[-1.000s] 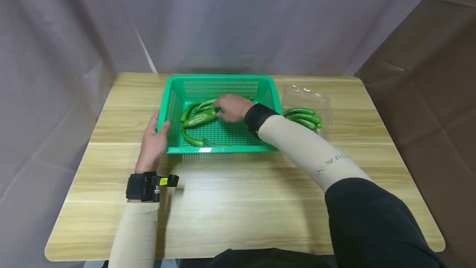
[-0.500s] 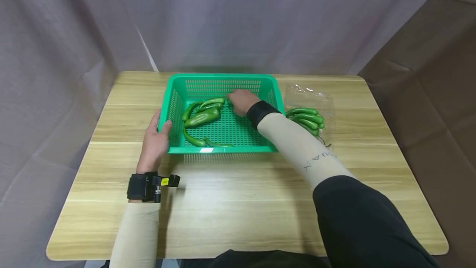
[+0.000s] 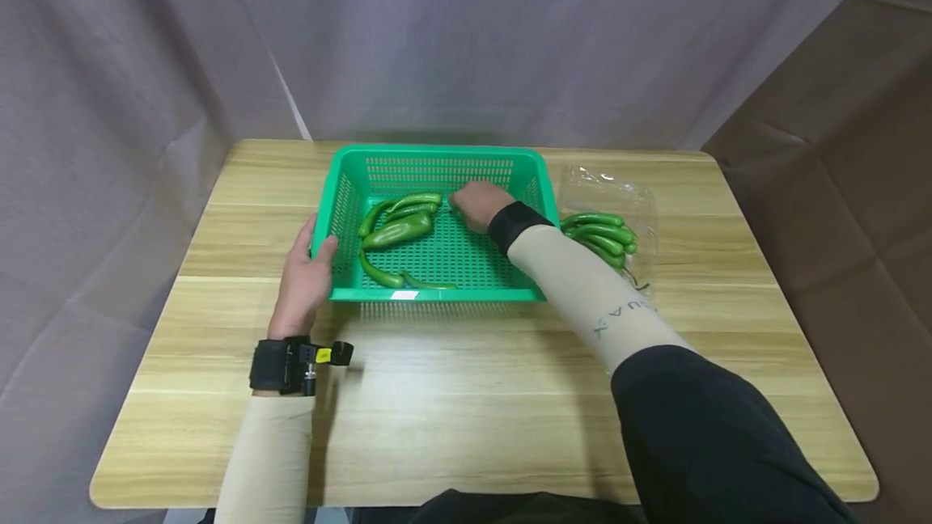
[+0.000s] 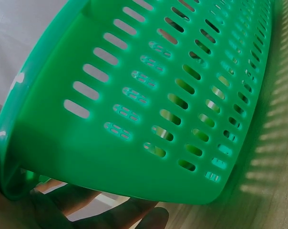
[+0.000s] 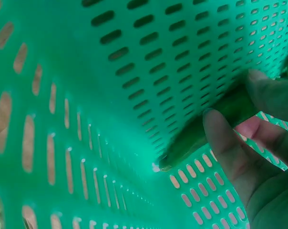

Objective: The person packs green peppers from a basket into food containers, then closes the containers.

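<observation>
My left hand [image 3: 300,281] grips the left side of the green plastic basket [image 3: 437,295]. In the left wrist view, its fingers [image 4: 120,214] curl round the corner beneath the rim. Inside the basket, toward the back right, my right hand [image 3: 480,204] pinches a green pepper. The right wrist view has this pepper [image 5: 196,133] between thumb and fingers, lying along the perforated wall with its tip near a corner. A wide green pepper [image 3: 399,231] and several slimmer ones, such as a curved pepper [image 3: 380,272], lie in the basket's left half.
Right of the basket, several green peppers [image 3: 600,230] lie in a pile on the table. A clear plastic tray or wrapper [image 3: 615,188] is under or behind them. Wood-grain table [image 3: 451,411] extends in front of the basket. A grey curtain [image 3: 466,39] hangs behind.
My right hand has moved right, away from the peppers in the left half, to the pepper near the back right. Over the last half second it barely shifts. My left hand keeps its hold.
</observation>
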A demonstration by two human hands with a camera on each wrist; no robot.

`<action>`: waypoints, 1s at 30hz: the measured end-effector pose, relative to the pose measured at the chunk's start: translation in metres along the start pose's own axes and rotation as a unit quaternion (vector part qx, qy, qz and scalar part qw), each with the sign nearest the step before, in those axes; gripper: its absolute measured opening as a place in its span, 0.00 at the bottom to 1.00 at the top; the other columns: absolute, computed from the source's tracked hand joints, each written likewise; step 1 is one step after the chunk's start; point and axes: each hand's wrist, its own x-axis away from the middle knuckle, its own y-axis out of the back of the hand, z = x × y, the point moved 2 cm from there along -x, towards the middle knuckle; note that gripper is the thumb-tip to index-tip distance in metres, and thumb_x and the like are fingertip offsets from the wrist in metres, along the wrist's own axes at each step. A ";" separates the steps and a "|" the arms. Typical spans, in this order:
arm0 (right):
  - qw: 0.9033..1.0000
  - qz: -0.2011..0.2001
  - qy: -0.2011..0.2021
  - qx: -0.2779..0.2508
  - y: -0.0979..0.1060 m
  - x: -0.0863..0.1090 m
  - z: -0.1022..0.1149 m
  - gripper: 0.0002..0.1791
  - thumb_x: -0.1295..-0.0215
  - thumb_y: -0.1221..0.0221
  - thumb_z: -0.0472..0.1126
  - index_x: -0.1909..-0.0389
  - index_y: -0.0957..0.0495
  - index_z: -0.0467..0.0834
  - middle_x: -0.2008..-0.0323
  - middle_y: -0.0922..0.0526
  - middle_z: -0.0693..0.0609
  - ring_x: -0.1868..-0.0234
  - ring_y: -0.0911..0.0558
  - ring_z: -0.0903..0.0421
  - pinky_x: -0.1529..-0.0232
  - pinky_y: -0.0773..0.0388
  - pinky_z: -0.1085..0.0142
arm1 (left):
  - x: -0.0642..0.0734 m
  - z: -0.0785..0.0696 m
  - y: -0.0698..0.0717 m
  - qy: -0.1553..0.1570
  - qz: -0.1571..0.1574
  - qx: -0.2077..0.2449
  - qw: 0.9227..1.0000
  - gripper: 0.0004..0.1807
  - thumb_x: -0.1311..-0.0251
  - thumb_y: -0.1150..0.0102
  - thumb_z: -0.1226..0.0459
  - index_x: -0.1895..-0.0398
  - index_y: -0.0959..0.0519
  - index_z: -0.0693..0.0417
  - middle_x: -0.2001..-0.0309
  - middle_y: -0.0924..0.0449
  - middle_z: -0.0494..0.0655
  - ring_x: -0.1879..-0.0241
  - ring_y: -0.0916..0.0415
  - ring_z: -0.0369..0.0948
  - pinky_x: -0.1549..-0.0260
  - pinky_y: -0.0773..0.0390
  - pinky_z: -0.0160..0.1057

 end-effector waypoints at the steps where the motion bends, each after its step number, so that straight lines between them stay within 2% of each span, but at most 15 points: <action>1: 1.000 0.001 0.000 0.000 0.001 0.001 0.000 0.23 0.25 0.47 0.27 0.35 0.20 0.45 0.39 0.15 0.43 0.40 0.16 0.44 0.37 0.19 0.52 | 0.000 0.000 0.000 -0.001 0.001 0.000 1.000 0.33 0.17 0.60 0.52 0.14 0.54 0.34 0.16 0.46 0.48 0.22 0.42 0.52 0.26 0.36 0.60; 9: 1.000 0.018 0.008 0.015 0.003 0.007 0.000 0.19 0.25 0.46 0.28 0.38 0.19 0.43 0.46 0.13 0.42 0.47 0.14 0.44 0.45 0.17 0.54 | -0.001 -0.001 0.000 0.003 -0.002 -0.007 1.000 0.33 0.17 0.59 0.52 0.14 0.53 0.34 0.17 0.45 0.49 0.22 0.42 0.52 0.26 0.36 0.59; 13: 0.999 0.028 0.011 0.012 0.004 0.008 -0.003 0.19 0.24 0.48 0.28 0.39 0.20 0.42 0.46 0.14 0.42 0.48 0.15 0.45 0.46 0.18 0.54 | 0.000 -0.002 0.000 0.005 0.000 -0.007 1.000 0.33 0.17 0.60 0.53 0.14 0.53 0.34 0.17 0.45 0.49 0.22 0.41 0.52 0.26 0.35 0.59; 16: 1.000 0.026 0.013 0.008 0.004 0.006 -0.007 0.20 0.24 0.50 0.28 0.37 0.21 0.43 0.46 0.14 0.42 0.47 0.15 0.45 0.45 0.19 0.54 | 0.001 -0.003 0.000 0.006 0.001 -0.006 1.000 0.33 0.17 0.60 0.53 0.14 0.54 0.34 0.17 0.45 0.50 0.22 0.40 0.53 0.27 0.35 0.59; 19: 1.000 0.018 0.019 0.006 0.007 0.006 -0.008 0.18 0.24 0.50 0.27 0.40 0.20 0.43 0.50 0.13 0.43 0.52 0.16 0.46 0.49 0.20 0.56 | 0.002 -0.004 0.000 0.006 0.002 -0.006 1.000 0.33 0.17 0.60 0.52 0.14 0.54 0.34 0.17 0.45 0.50 0.23 0.40 0.53 0.27 0.34 0.59; 25: 0.999 0.018 0.037 0.002 0.023 0.009 -0.006 0.16 0.25 0.52 0.25 0.54 0.17 0.41 0.64 0.17 0.46 0.66 0.26 0.52 0.60 0.30 0.60 | 0.001 -0.003 0.001 0.006 0.003 -0.008 1.000 0.33 0.17 0.60 0.53 0.14 0.54 0.34 0.17 0.45 0.50 0.22 0.41 0.53 0.27 0.35 0.60; 27: 0.999 0.021 0.041 -0.001 0.031 0.010 -0.004 0.17 0.27 0.53 0.24 0.56 0.16 0.40 0.66 0.18 0.46 0.67 0.28 0.53 0.60 0.32 0.60 | 0.001 -0.003 0.001 0.007 0.002 -0.008 1.000 0.33 0.17 0.60 0.53 0.14 0.54 0.34 0.17 0.46 0.50 0.22 0.42 0.53 0.26 0.36 0.60; 30: 0.999 0.021 0.044 -0.006 0.044 0.012 -0.004 0.18 0.28 0.54 0.24 0.53 0.16 0.40 0.63 0.18 0.47 0.66 0.28 0.53 0.60 0.32 0.60 | 0.001 -0.003 0.001 0.010 0.003 -0.005 1.000 0.33 0.17 0.60 0.52 0.14 0.54 0.34 0.17 0.46 0.49 0.22 0.42 0.53 0.26 0.36 0.60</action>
